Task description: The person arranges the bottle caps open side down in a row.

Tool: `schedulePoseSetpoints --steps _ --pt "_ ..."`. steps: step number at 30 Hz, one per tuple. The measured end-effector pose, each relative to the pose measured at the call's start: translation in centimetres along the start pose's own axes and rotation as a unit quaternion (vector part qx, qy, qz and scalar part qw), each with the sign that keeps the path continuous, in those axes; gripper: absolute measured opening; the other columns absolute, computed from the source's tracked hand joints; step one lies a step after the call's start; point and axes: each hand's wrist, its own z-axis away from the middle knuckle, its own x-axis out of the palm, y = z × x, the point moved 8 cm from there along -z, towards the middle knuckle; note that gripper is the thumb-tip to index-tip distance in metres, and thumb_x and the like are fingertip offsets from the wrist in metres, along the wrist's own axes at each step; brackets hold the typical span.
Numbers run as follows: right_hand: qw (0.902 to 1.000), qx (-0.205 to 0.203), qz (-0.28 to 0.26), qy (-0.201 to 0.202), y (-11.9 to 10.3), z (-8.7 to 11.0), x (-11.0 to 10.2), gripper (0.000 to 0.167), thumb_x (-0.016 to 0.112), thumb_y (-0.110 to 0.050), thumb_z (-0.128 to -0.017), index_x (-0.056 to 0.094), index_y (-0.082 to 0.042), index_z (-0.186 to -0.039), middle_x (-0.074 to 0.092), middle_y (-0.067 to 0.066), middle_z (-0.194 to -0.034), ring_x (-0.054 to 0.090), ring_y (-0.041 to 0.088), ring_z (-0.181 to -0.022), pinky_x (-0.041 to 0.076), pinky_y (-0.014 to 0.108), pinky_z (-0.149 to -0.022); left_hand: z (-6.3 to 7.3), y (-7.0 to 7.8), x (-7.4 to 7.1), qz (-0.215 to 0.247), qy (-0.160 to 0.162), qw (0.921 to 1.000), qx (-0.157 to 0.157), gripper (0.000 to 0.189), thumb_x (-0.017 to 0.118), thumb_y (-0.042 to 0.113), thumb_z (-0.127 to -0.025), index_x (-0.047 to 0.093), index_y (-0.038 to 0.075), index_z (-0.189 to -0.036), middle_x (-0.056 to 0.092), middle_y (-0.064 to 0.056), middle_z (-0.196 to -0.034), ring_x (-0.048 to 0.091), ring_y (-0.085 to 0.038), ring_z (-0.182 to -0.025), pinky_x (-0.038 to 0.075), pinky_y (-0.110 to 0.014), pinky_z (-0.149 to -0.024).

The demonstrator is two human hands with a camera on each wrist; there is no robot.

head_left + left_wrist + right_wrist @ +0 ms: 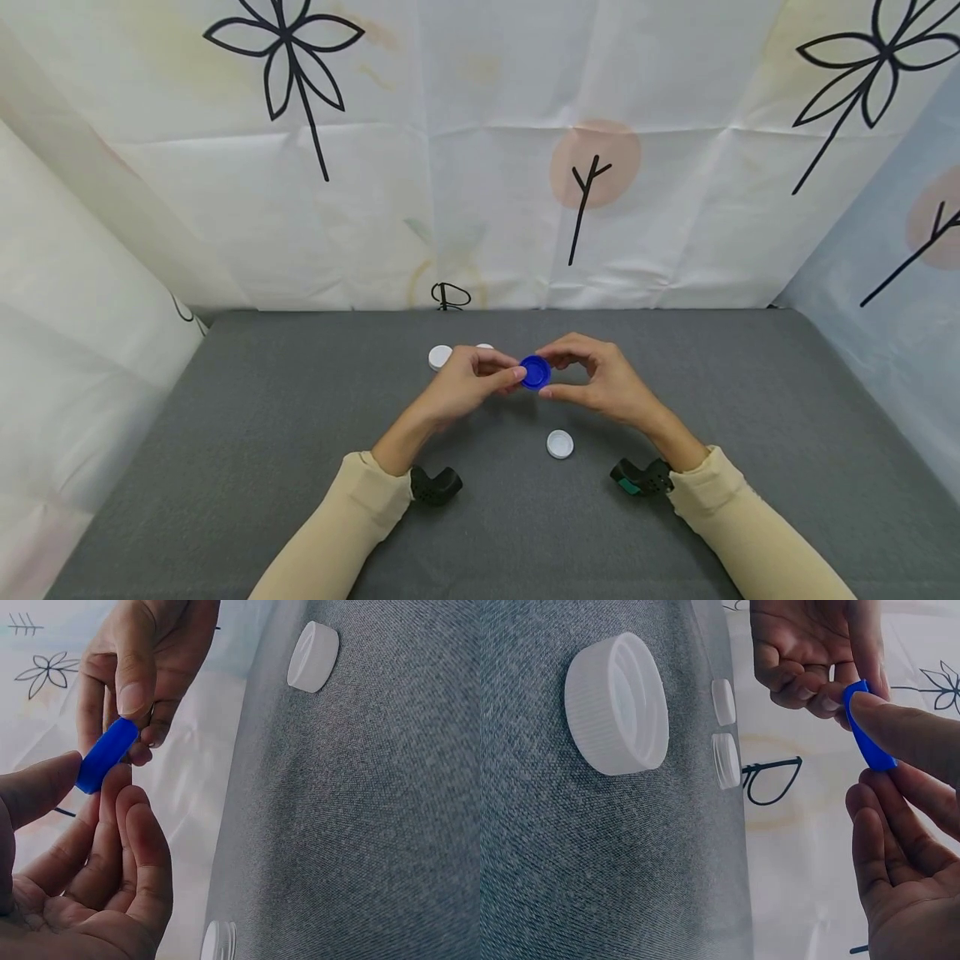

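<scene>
A blue bottle cap [536, 372] is held up above the grey table, its hollow side toward the head camera. My left hand [467, 385] pinches its left edge between thumb and fingers. At the opposite edge, the thumb and fingertips of my right hand [603, 385] hold it too. Both wrist views show the blue cap edge-on between the two hands. Below them on the table lies a white cap [559, 444], its hollow side up. Behind my left hand sit two more white pieces, a round one [440, 357] and another [485, 346] partly hidden by that hand.
The grey cloth-covered table [285, 467] runs back to a white patterned curtain [495, 208]. Further sheets hang along the left and right sides. A dark wrist device [437, 486] is on the left wrist, and another dark device [642, 477] is on the right.
</scene>
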Motion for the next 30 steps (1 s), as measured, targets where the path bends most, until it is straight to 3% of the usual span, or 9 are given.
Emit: schedulePoseSetpoints --steps 5,11,14,21,30 --pt "1.0 0.001 -0.001 0.004 -0.1 0.0 0.0 0.044 0.084 0.005 -0.08 0.07 0.0 -0.121 0.067 0.011 -0.114 0.062 0.021 -0.099 0.052 0.03 -0.087 0.1 0.4 -0.1 -0.005 0.004 0.9999 0.013 0.021 0.069 0.012 -0.098 0.073 -0.005 -0.11 0.074 -0.015 -0.098 0.067 -0.045 -0.099 0.055 -0.05 -0.088" --pt "0.9999 0.009 -0.009 0.005 0.0 0.0 0.0 0.042 0.082 0.005 -0.082 0.07 0.0 -0.121 0.067 0.01 -0.114 0.062 0.025 -0.099 0.051 0.026 -0.088 0.2 1.1 -0.3 -0.025 0.01 0.9986 0.046 0.019 0.07 0.011 -0.097 0.073 -0.004 -0.108 0.073 -0.02 -0.098 0.067 -0.046 -0.096 0.054 -0.031 -0.078" --pt "0.9997 0.018 -0.012 0.005 0.2 0.0 0.0 0.039 0.081 0.004 -0.084 0.07 0.0 -0.121 0.067 0.009 -0.114 0.062 0.028 -0.099 0.052 0.029 -0.088 0.2 1.4 -0.3 -0.041 0.013 0.9973 0.059 0.019 0.071 0.011 -0.097 0.074 -0.004 -0.107 0.073 -0.023 -0.097 0.067 -0.045 -0.092 0.052 -0.027 -0.074" --pt "0.9979 0.057 -0.031 0.009 0.7 0.1 -0.1 0.022 0.069 -0.002 -0.096 0.072 -0.001 -0.118 0.068 0.009 -0.111 0.065 0.02 -0.098 0.054 0.032 -0.086 0.2 1.8 -0.2 -0.067 0.015 0.9946 0.077 0.018 0.071 0.012 -0.097 0.074 -0.003 -0.106 0.073 -0.02 -0.095 0.068 -0.043 -0.088 0.052 -0.026 -0.069" --pt "0.9978 0.048 -0.043 0.013 0.6 0.1 -0.2 0.019 0.065 0.0 -0.098 0.072 0.003 -0.116 0.068 0.013 -0.107 0.065 0.018 -0.096 0.055 0.03 -0.083 0.5 2.6 -0.4 -0.107 0.032 0.9871 0.114 0.015 0.073 0.012 -0.095 0.076 0.002 -0.106 0.074 -0.005 -0.093 0.069 -0.016 -0.085 0.056 -0.036 -0.081"
